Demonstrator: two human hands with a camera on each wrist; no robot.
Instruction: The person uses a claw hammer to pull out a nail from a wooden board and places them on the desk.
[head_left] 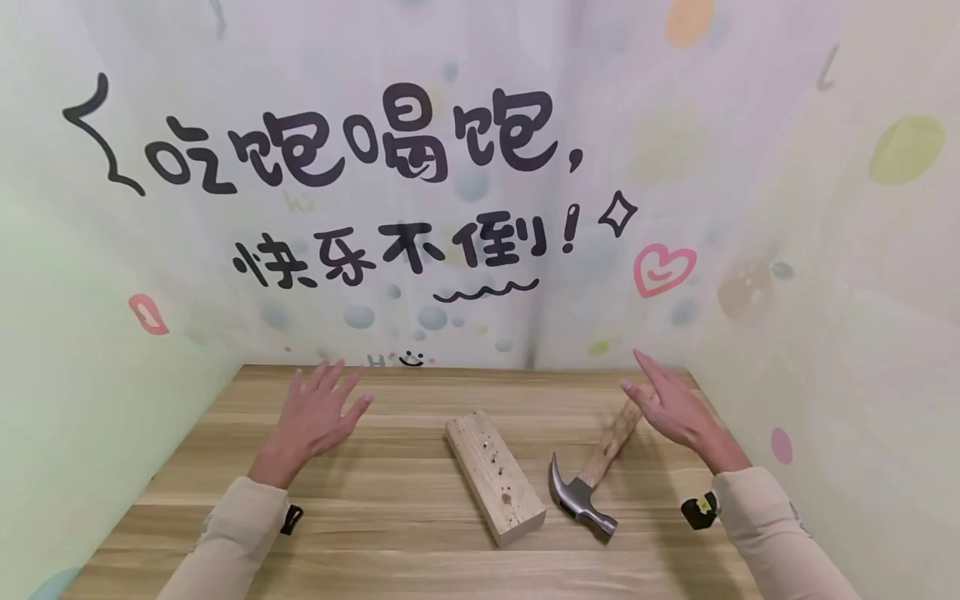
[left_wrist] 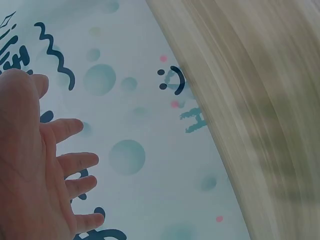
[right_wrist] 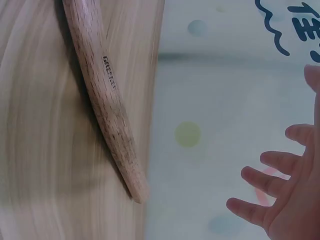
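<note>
1. claw hammer: noted lying flat on the wood-grain tabletop, to the left of the right hand. its steel head is set left of that hand's wrist; in the head view the far end of its handle is partly covered by the hand.
2. right hand: fingers are held straight and parted; nothing is gripped. in the right wrist view the handle is seen well apart from the fingertips.
3. left hand: fingers are fanned wide; nothing is gripped. both items lie to its right.
4. wooden block: laid slantwise between the hands, nearer the right, just beside the hammer but not touching it. its upper face is dotted with dark spots; whether these are holes or nail heads cannot be told.
5. placement, as judged: the handle is angled to the right hand's side, within easy reach; the block is laid broad face up, probably for steadiness.
6. markings: "greener" seems to be printed along the handle, though the last letters are unclear. on the printed wall, beyond both hands, "吃饱喝饱,快乐不倒!" is read, with a pink heart alongside. no label can be made out on the block.
</note>
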